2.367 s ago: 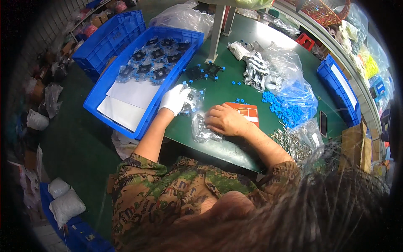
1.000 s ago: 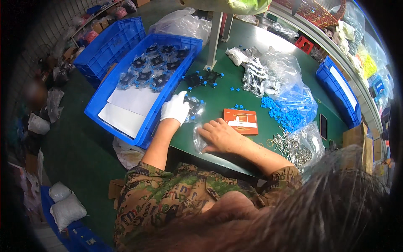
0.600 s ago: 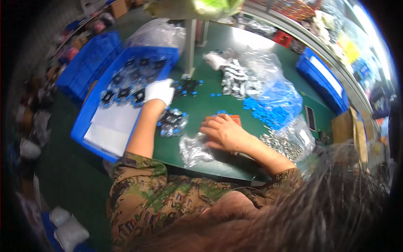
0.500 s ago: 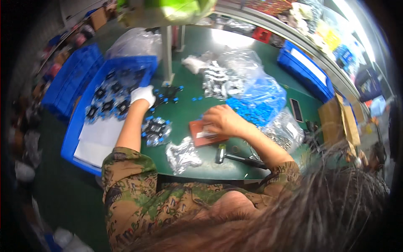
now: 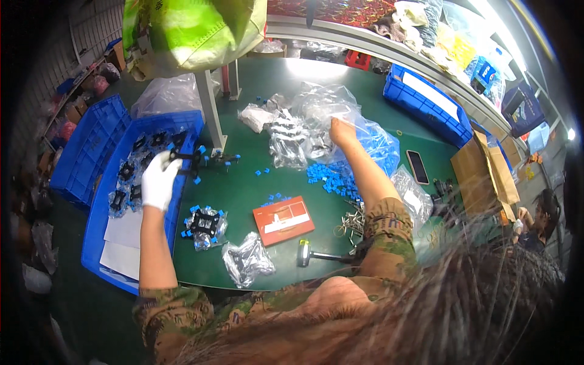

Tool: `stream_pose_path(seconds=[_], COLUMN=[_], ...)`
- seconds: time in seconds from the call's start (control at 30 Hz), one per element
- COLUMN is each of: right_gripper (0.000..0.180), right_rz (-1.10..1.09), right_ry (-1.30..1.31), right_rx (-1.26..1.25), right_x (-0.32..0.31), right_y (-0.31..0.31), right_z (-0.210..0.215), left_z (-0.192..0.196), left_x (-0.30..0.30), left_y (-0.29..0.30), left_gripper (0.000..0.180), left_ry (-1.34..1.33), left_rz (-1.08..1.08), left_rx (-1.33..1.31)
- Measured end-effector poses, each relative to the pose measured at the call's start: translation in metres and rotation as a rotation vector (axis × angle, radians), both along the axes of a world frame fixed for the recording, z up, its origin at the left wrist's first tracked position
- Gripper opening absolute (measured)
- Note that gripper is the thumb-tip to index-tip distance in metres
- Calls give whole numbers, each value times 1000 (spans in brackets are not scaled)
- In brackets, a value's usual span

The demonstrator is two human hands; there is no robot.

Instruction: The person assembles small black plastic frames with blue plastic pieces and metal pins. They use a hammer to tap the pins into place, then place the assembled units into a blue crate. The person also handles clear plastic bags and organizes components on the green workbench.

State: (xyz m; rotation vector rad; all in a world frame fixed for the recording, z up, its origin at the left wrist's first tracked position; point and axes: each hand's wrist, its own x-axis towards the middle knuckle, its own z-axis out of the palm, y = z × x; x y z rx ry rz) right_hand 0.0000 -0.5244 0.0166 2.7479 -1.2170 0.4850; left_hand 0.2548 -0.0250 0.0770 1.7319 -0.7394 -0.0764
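My left hand (image 5: 159, 181), in a white glove, pinches a black bracket (image 5: 193, 159) with blue end pieces near the right edge of a blue tray (image 5: 97, 246). Several similar bracket pieces in clear bags lie inside that tray. Across the bench, my bare right hand (image 5: 342, 131) reaches to a clear plastic bag (image 5: 328, 103); its fingers are mostly hidden. Next to that forearm is a pile of small blue pieces (image 5: 330, 180). A red-brown flat box (image 5: 283, 220) lies between my arms. Left of it rests a bagged black bracket (image 5: 205, 224) with blue ends.
A hammer (image 5: 305, 253) and a crumpled clear bag (image 5: 248, 260) lie at the near edge. Screws (image 5: 354, 220), a phone (image 5: 417, 167) and a cardboard box (image 5: 480, 173) are to the right. A metal post (image 5: 211, 112) rises behind the brackets, and a green bag (image 5: 194, 33) hangs above.
My right hand has left the red-brown box and moved away to the plastic bag. My left hand has shifted left and now holds a black bracket. The view has also shifted.
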Motion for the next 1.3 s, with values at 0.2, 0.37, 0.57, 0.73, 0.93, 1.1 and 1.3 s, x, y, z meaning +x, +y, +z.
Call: stream_pose_path(seconds=[0.2, 0.37, 0.57, 0.73, 0.93, 1.1, 1.3], right_gripper=[19, 18, 35, 23, 26, 32, 26], right_rz=[104, 220, 433, 1097, 1448, 1390, 1466], right_ry=[205, 75, -801, -484, -25, -5, -12], right_rx=[-185, -231, 1019, 506, -55, 88, 340], right_x=[-15, -42, -31, 37, 61, 48, 44], right_y=[-32, 18, 154, 302, 377, 373, 379], right_z=[-19, 12, 51, 55, 39, 48, 30], left_z=[-16, -31, -23, -19, -46, -45, -37], left_x=[-44, -65, -98, -108, -105, -108, -104], left_y=[55, 81, 94, 109, 114, 100, 53], left_gripper=[35, 32, 23, 20, 20, 14, 16], left_ry=[227, 373, 546, 607, 639, 727, 998], left_rz=[8, 19, -14, 58, -28, -104, -226], left_rx=[-163, -143, -545, -675, -678, -662, -798])
